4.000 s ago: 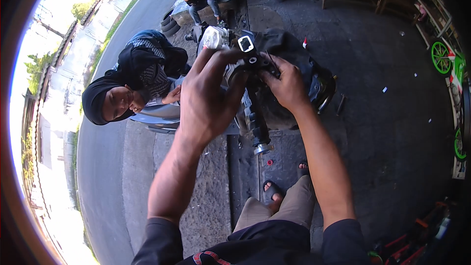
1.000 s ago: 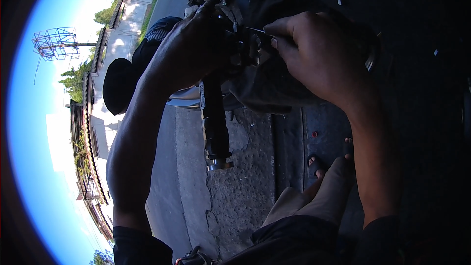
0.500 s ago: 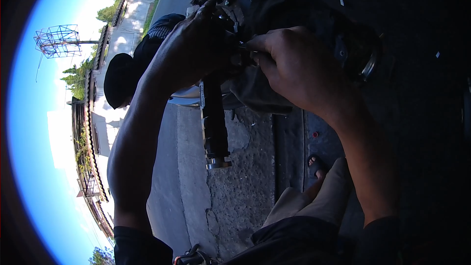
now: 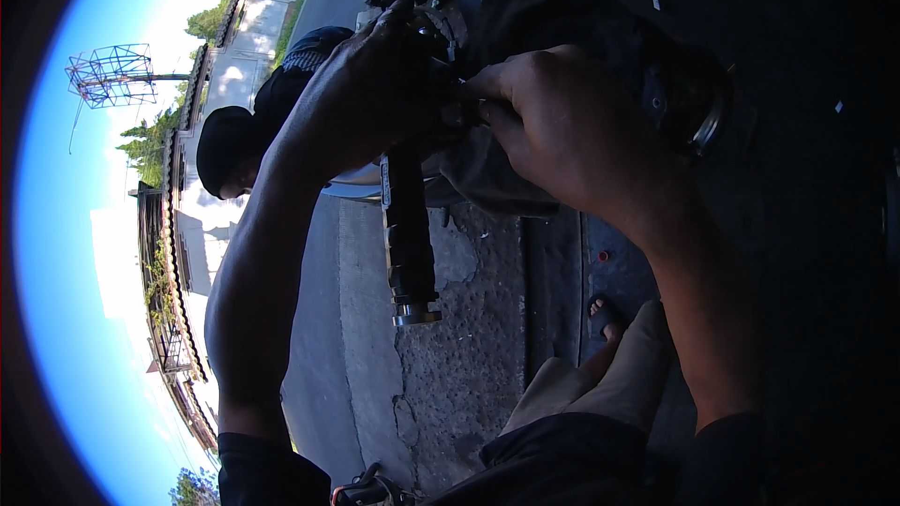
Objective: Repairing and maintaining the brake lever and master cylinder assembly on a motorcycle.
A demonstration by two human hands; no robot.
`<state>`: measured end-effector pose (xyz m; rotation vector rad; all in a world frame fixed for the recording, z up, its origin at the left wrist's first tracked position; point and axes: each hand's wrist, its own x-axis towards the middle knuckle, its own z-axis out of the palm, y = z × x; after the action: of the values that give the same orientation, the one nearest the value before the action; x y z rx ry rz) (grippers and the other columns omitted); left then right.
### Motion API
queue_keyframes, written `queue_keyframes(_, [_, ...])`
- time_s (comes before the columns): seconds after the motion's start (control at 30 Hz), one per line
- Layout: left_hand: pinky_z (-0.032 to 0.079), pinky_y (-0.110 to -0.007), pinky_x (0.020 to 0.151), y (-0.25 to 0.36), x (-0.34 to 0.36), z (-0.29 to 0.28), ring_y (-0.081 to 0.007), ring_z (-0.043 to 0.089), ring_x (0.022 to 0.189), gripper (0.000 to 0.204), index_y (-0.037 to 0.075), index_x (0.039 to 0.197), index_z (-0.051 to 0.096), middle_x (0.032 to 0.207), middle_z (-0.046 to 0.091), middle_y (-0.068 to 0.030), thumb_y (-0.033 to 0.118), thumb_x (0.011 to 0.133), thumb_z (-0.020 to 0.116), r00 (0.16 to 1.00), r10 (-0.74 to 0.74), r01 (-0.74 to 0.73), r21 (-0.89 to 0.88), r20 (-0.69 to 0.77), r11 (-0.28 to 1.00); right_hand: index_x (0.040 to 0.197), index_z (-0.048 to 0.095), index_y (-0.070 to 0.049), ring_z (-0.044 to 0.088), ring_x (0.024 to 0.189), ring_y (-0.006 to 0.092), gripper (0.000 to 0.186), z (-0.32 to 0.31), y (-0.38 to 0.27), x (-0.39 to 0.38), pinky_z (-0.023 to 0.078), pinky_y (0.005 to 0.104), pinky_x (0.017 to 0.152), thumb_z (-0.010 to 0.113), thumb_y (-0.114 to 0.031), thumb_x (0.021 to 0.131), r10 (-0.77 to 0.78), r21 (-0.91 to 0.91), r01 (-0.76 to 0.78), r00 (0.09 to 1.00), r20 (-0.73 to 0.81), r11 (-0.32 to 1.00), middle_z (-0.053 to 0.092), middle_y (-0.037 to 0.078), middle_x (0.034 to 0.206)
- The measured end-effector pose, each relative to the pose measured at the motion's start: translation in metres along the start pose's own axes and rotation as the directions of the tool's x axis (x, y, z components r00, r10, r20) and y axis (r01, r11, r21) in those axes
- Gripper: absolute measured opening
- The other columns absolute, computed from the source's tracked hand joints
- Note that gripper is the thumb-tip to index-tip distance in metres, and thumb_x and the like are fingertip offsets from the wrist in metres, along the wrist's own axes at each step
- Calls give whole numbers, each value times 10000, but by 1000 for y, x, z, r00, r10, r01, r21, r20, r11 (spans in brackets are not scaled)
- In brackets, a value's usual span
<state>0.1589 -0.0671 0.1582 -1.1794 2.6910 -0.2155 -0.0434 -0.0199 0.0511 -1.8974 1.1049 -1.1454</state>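
A handlebar with a black grip (image 4: 407,225) and a metal bar end (image 4: 415,314) points toward me from under my hands. In deep shadow, my left hand (image 4: 389,80) is closed around the inner end of the handlebar, where dark control parts sit; its fingertips are partly hidden. Close on its right, my right hand (image 4: 572,126) pinches thumb and forefinger together at those parts. Whatever lies between these fingertips is too small and dark to make out. Metal fittings (image 4: 436,28) show just beyond my left hand.
Another person in a dark cap (image 4: 223,150) is beyond my left forearm. Dark cloth (image 4: 553,28) and a round metal-rimmed part (image 4: 710,126) lie past my right hand. Below are rough concrete (image 4: 459,356), a red cap-like object (image 4: 603,256) and a sandalled foot (image 4: 605,314).
The capped person's head has turned slightly, showing more of its side. My right fingertips have shifted a little, and a small greenish glint between them is gone. My left hand stays put.
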Motion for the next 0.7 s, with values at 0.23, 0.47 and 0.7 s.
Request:
queue_keyframes(0.23, [564, -365, 879, 8, 3, -5, -278, 690, 1012, 311, 97, 1055, 792, 1118, 703, -122, 266, 807, 878, 984, -159, 168, -118, 81, 979, 1069, 767, 13, 754, 891, 357, 180, -1, -4, -4, 586, 451, 846, 641, -62, 965, -53, -17, 53, 999, -5, 998, 754, 216, 972])
queue_keyframes(0.47, [580, -370, 849, 16, 4, -6, -281, 718, 1015, 346, 85, 1077, 788, 1162, 699, -141, 286, 810, 879, 983, -175, 178, -54, 61, 983, 1088, 751, 15, 747, 922, 356, 184, -3, -9, -8, 582, 452, 865, 655, -50, 945, -32, -108, 32, 999, 2, 994, 748, 209, 966])
queue_keyframes(0.7, [583, -362, 854, 7, 2, 1, -271, 713, 1017, 274, 104, 1057, 802, 1147, 709, -124, 261, 838, 856, 996, -75, 76, -8, 49, 997, 1052, 755, 17, 741, 907, 367, 165, -1, -1, -8, 578, 462, 853, 671, -62, 933, -70, -14, 69, 996, -47, 998, 742, 209, 950])
